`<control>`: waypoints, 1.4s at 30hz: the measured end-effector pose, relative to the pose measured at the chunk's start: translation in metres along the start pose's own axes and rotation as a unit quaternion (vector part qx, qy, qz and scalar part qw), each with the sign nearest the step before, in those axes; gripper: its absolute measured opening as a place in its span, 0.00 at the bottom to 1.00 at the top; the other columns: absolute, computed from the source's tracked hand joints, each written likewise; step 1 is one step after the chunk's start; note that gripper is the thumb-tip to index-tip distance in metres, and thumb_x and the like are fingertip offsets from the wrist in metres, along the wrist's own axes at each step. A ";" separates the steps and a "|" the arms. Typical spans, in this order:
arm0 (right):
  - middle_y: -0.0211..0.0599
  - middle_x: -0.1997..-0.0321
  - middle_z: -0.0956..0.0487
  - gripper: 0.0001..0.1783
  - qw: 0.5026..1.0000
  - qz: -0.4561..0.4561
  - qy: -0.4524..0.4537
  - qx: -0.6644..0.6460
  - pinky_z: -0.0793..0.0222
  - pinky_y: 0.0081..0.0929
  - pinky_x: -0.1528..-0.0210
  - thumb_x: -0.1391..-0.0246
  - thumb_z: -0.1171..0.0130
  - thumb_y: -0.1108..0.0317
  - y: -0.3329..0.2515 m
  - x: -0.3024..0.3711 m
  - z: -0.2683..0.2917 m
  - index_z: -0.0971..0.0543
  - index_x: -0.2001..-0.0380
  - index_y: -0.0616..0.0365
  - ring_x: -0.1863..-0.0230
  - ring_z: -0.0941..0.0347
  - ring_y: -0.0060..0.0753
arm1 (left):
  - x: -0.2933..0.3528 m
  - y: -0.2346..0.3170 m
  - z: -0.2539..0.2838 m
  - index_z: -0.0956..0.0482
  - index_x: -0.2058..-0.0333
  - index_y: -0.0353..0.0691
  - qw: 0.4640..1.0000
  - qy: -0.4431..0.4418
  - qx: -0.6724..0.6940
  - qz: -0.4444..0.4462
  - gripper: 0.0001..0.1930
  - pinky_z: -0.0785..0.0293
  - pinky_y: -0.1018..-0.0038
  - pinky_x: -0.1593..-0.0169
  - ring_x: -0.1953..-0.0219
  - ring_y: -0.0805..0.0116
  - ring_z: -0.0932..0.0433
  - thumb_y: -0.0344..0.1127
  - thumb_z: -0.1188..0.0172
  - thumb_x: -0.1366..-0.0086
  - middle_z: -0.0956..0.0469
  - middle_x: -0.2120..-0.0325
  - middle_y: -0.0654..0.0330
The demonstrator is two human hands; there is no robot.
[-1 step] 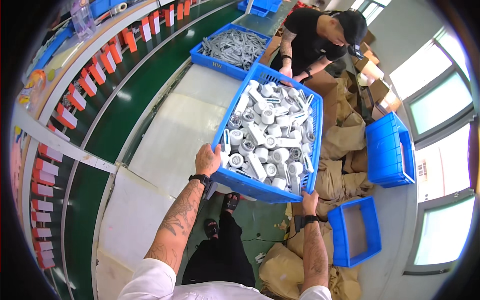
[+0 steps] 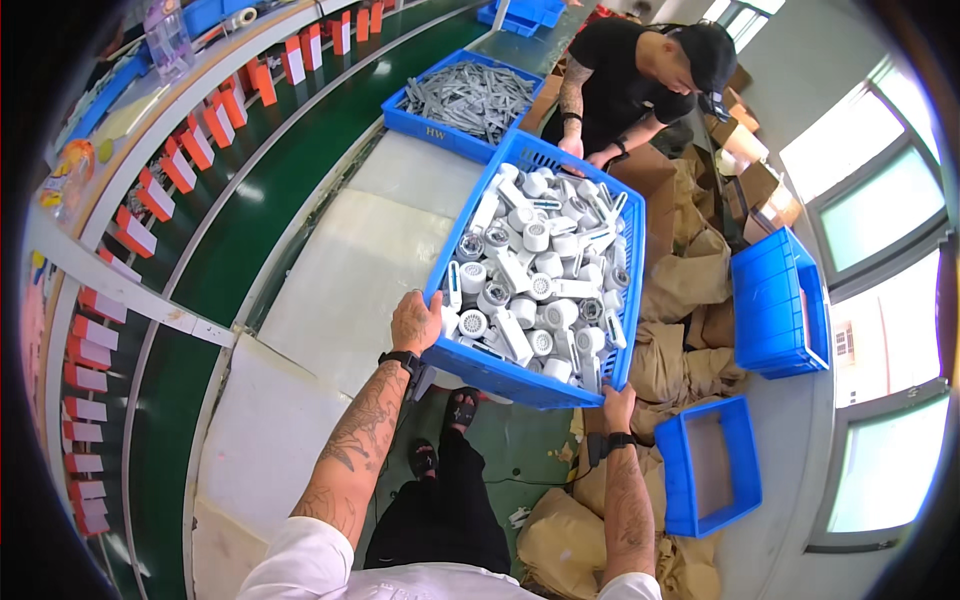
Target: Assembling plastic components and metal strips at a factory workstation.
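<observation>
A blue plastic crate [image 2: 500, 374] is held between my two hands, full of white plastic pieces [image 2: 536, 237] with round grilled ends and flat handles. My left hand [image 2: 415, 321] is closed on the crate's near left corner. At the near right corner my right hand [image 2: 619, 404] grips the rim, its fingertips partly hidden. Across from me a person in black [image 2: 612, 85] has both hands at the crate's far end; whether they grip it I cannot tell.
A blue bin of grey strips [image 2: 470, 97] stands beyond the white worktop [image 2: 350, 270]. On the left runs a green conveyor [image 2: 290, 150] beside a rack of orange and white cards [image 2: 192, 142]. Brown sacks [image 2: 565, 530] and two blue crates [image 2: 707, 465] lie to the right.
</observation>
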State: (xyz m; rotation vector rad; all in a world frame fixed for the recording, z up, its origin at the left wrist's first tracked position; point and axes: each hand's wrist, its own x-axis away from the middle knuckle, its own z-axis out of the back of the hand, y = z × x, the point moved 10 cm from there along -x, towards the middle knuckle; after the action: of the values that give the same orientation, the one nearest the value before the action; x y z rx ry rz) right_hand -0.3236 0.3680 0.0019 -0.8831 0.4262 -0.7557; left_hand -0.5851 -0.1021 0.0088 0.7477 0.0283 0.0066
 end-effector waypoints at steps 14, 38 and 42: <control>0.40 0.70 0.19 0.10 0.997 0.061 -0.020 0.033 0.30 0.35 0.63 0.40 0.39 0.67 0.010 -0.034 -0.010 0.22 0.65 0.64 0.69 0.23 0.37 | 0.038 0.011 0.024 0.24 0.55 0.31 0.985 0.137 0.087 -0.051 0.17 0.29 0.55 0.46 0.52 0.42 0.25 0.43 0.43 0.29 0.23 0.59 0.44; 0.42 0.55 0.20 0.17 0.473 0.698 0.074 0.533 0.35 0.57 0.45 0.37 0.51 0.60 0.028 -0.006 -0.175 0.19 0.53 0.58 0.52 0.25 0.50 | 0.562 -0.122 -0.057 0.16 0.65 0.35 0.898 0.063 0.086 0.428 0.24 0.24 0.52 0.55 0.61 0.39 0.19 0.51 0.49 0.30 0.17 0.65 0.42; 0.41 0.65 0.15 0.17 0.503 0.666 0.135 0.534 0.29 0.61 0.51 0.40 0.48 0.60 0.099 -0.092 -0.147 0.15 0.61 0.59 0.61 0.19 0.54 | 0.622 -0.115 -0.089 0.16 0.65 0.34 0.885 -0.018 0.153 0.439 0.27 0.24 0.51 0.54 0.60 0.39 0.19 0.56 0.49 0.29 0.17 0.64 0.43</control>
State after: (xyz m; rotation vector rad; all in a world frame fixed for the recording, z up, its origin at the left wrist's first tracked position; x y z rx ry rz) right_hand -0.4350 0.3981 -0.1607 0.8625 0.6271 0.4275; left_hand 0.0341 -0.1157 -0.1486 1.0236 -0.3573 0.8748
